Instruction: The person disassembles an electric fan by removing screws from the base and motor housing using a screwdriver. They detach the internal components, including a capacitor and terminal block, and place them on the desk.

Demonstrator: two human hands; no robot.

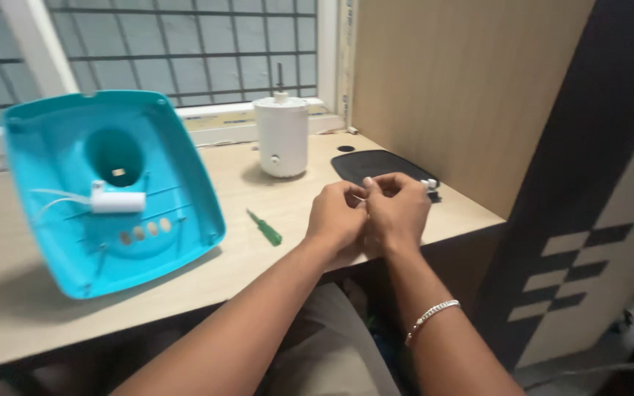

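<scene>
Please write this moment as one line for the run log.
hands: left hand and right hand together, pinching small thin part | table: turquoise cover, green screwdriver, white cylinder, black mat

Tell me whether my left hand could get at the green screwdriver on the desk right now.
Probably yes. The green screwdriver lies in the open on the desk, just beside the left hand, with nothing between them. But both hands are pinched together on something small, so the left hand would have to let go first.
</scene>
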